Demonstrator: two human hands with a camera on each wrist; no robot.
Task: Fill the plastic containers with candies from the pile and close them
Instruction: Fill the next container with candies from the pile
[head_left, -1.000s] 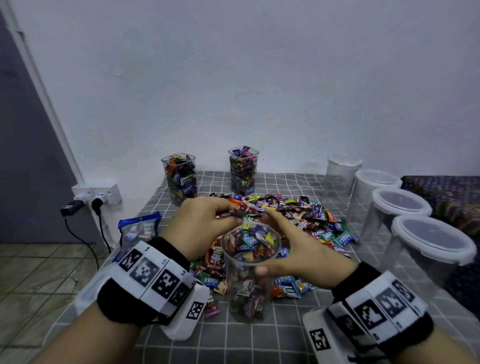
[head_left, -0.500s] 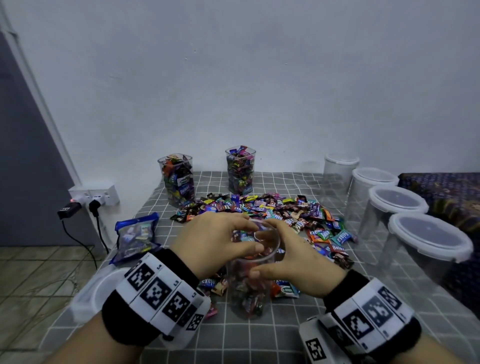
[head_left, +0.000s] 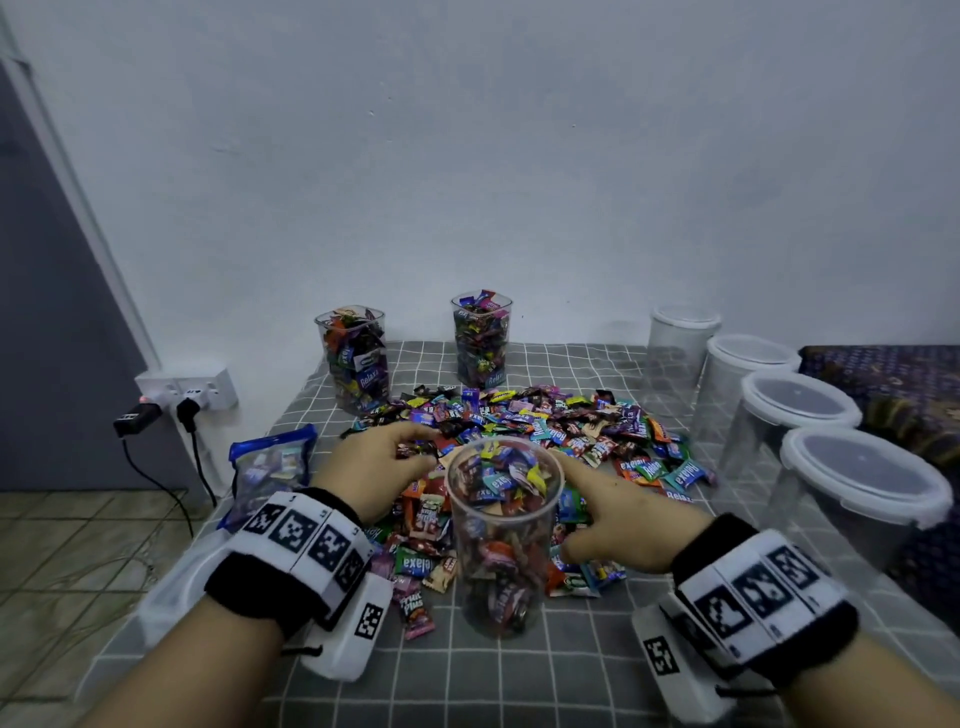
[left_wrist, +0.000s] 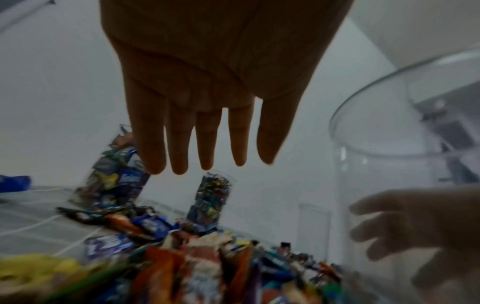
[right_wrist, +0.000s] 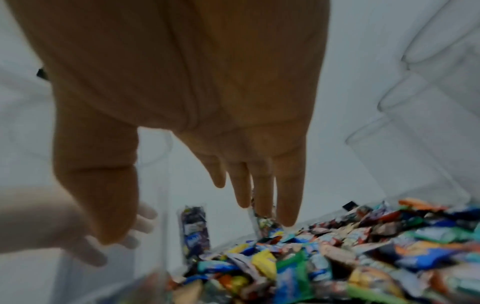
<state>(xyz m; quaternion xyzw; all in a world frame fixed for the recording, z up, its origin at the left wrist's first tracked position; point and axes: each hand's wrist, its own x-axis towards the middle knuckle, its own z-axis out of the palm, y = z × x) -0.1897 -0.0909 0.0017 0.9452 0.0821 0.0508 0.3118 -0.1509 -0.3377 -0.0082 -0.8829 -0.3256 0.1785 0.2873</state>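
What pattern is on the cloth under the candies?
The tablecloth is grey with a grid of thin white lines, clearest in the head view.

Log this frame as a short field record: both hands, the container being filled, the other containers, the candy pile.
left hand: open, over the pile, left of the container
right hand: open, fingers straight, right of the container
round container: upright, uncapped, nearly full
candy pile: loose on the checked cloth
filled square containers: two, near the wall, no lids on
lidded containers: four, empty, right side
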